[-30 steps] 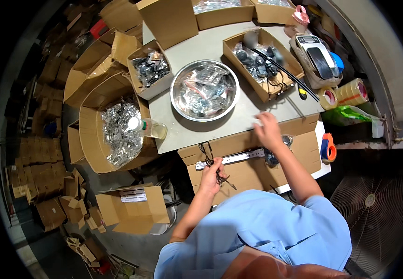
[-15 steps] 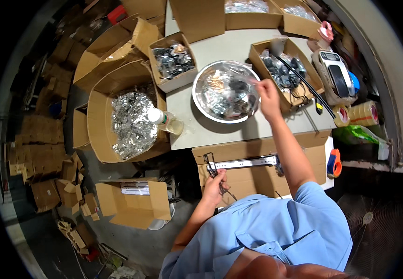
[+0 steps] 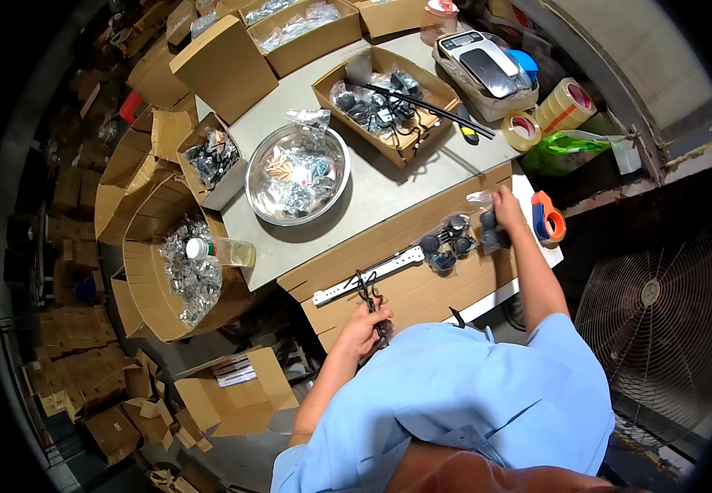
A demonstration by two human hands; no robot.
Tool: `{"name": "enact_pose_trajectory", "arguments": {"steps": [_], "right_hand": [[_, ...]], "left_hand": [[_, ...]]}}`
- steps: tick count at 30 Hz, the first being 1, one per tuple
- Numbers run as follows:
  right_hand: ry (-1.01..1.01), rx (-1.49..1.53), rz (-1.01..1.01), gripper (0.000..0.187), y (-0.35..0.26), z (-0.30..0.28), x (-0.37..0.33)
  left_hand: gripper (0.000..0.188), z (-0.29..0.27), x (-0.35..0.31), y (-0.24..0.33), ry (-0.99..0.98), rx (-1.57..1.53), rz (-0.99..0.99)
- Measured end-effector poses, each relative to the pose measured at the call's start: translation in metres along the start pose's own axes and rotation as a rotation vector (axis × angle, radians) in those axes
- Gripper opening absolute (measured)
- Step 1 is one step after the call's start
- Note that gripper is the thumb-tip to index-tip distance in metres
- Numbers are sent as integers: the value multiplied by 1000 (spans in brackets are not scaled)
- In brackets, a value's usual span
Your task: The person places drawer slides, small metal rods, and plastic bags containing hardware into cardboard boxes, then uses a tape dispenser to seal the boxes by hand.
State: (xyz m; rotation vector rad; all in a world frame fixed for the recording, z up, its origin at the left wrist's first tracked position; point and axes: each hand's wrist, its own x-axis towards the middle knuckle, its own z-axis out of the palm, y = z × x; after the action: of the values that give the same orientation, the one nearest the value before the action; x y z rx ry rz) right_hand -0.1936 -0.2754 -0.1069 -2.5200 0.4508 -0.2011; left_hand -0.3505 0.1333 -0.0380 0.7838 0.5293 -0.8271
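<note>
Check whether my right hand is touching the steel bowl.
Apart. The head view plainly shows tabletop and cardboard between your right hand and the steel bowl.

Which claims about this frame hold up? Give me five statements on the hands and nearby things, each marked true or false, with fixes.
1. The left hand holds a thin dark bundle. True.
2. The right hand is inside the metal bowl. False: it holds a clear bag of dark parts, away from the metal bowl.
3. The white perforated rail lies on cardboard. True.
4. The bottle has a red cap. False: the bottle has a white cap.
5. Bagged round black parts lie beside the rail's right end. True.
</note>
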Motion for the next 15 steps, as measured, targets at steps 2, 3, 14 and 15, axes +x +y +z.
{"name": "enact_pose_trajectory", "arguments": {"steps": [2, 3, 14, 15], "right_hand": [[9, 47, 23, 25, 29, 23, -4], [52, 87, -25, 29, 20, 27, -9], [175, 251, 34, 41, 50, 8, -89], [163, 283, 43, 40, 51, 8, -91]], "left_hand": [[31, 12, 7, -22, 16, 78, -22], [33, 13, 6, -30, 62, 163, -7], [27, 95, 93, -24, 116, 1541, 585], [25, 108, 109, -21, 101, 1602, 665]]}}
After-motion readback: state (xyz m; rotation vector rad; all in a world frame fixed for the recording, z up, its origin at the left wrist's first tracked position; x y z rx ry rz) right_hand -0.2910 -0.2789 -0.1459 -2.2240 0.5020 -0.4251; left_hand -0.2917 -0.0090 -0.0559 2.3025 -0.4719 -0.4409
